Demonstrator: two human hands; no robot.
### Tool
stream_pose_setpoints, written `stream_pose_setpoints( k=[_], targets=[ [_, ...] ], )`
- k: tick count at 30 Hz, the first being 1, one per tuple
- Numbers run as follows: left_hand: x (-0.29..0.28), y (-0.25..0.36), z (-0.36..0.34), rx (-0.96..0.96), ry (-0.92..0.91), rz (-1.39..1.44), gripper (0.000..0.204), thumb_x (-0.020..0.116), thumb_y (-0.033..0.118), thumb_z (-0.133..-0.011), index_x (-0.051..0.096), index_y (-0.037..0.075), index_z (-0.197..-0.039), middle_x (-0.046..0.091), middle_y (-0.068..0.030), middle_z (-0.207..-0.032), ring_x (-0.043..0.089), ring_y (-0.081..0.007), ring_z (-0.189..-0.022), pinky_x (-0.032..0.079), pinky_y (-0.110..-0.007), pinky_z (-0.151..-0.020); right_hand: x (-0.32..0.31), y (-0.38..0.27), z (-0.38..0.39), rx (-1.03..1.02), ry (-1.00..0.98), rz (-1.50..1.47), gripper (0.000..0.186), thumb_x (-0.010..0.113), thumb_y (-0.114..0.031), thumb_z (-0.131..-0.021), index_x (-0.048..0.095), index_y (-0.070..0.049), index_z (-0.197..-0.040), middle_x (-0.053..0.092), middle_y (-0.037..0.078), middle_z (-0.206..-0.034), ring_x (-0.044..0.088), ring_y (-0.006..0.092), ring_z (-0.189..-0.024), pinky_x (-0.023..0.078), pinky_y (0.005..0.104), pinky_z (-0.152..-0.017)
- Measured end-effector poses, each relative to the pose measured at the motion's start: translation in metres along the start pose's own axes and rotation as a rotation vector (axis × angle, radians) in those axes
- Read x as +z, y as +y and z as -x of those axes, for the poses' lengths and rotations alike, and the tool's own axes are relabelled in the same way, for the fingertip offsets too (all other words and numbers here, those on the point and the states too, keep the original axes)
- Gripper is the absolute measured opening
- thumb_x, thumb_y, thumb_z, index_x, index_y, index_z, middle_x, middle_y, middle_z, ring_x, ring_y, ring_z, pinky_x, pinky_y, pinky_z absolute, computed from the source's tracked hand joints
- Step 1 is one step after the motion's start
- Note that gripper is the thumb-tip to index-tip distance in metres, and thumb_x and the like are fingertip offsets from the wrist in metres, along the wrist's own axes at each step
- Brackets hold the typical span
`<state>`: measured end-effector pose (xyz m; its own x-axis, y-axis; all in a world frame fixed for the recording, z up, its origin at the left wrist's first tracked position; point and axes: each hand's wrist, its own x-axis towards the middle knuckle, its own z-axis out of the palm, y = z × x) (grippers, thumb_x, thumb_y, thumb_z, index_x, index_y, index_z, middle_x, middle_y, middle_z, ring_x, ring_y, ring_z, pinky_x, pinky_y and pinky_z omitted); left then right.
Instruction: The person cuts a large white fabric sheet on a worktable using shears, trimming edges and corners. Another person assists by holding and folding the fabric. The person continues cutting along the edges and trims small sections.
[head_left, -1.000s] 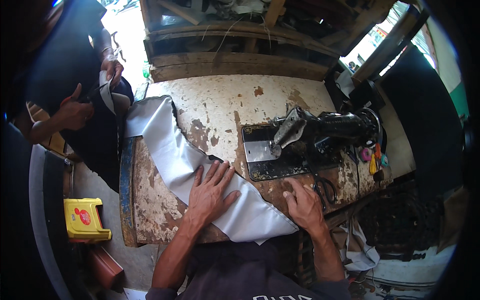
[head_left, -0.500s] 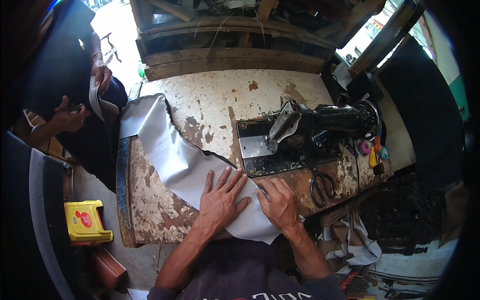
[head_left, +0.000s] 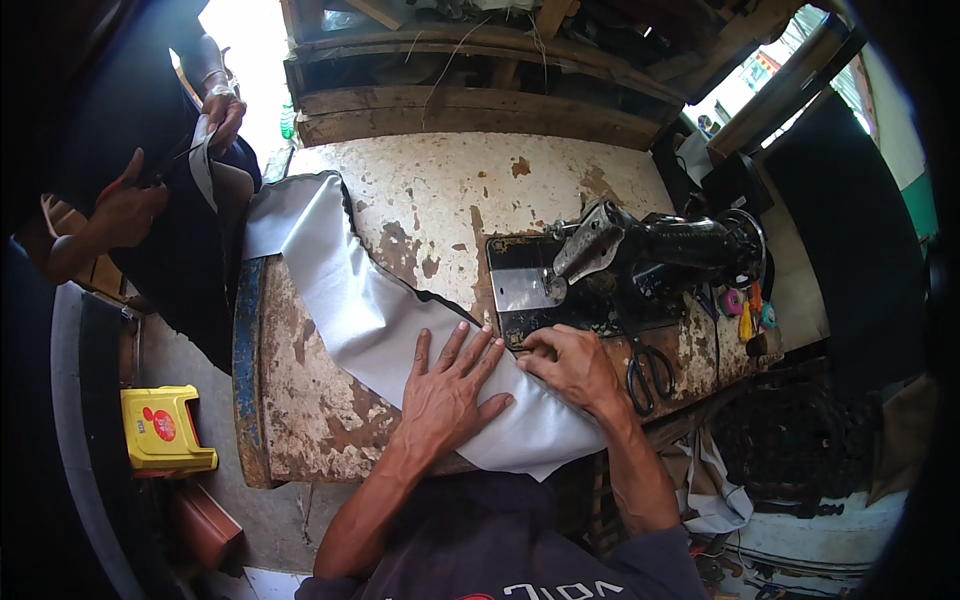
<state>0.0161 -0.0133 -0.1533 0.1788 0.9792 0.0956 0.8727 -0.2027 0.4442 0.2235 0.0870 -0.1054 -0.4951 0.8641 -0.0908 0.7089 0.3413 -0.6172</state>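
A long piece of silvery-grey fabric [head_left: 350, 320] with a dark underside lies across the worn sewing table [head_left: 420, 170], its near end hanging over the front edge. My left hand [head_left: 445, 395] rests flat on it with the fingers stretched out. At the fabric's far edge, beside the base of a black sewing machine [head_left: 665, 255], my right hand [head_left: 575, 370] is closed, thumb and fingers pinching that edge. The fingertips partly hide what is pinched. Black-handled scissors [head_left: 650, 378] lie to the right of this hand.
Another person's hands [head_left: 130, 212] at the left hold a grey strip [head_left: 203, 170] and what looks like scissors. A yellow stool [head_left: 165, 430] stands on the floor. Tape measures [head_left: 733, 301] lie by the machine. A wooden rack [head_left: 470, 105] borders the table's back.
My right hand has moved farther from me along the fabric's edge, and the near end of the fabric has spread to the right. My left hand stays flat. The other person's hands have shifted.
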Motion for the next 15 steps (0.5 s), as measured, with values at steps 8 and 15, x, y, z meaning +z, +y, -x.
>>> stream_pose_setpoints(
  k=[8, 15],
  targets=[
    [0.0014, -0.0007, -0.0008, -0.002, 0.001, -0.016, 0.076, 0.062, 0.062, -0.1, 0.05, 0.02, -0.162, 0.045, -0.0027, -0.17, 0.033, -0.0274, -0.162, 0.01, -0.064, -0.132, 0.0064, -0.0002, 0.0008, -0.096, 0.053, -0.014, 0.023, 0.081, -0.019, -0.089, 0.077, -0.001, -0.104, 0.075, 0.018, -0.091, 0.076, 0.0331, -0.083, 0.06, 0.0423, -0.076],
    [0.0011, -0.0004, 0.0, 0.008, 0.008, -0.018, 0.075, 0.063, 0.061, -0.1, 0.051, 0.019, -0.161, 0.046, -0.0034, -0.169, 0.035, -0.0283, -0.161, 0.009, -0.064, -0.132, 0.0031, 0.0042, 0.0073, -0.034, 0.093, -0.002, 0.026, 0.081, -0.022, -0.09, 0.077, -0.003, -0.108, 0.074, 0.016, -0.094, 0.074, 0.0337, -0.086, 0.06, 0.0436, -0.08]
  ],
)
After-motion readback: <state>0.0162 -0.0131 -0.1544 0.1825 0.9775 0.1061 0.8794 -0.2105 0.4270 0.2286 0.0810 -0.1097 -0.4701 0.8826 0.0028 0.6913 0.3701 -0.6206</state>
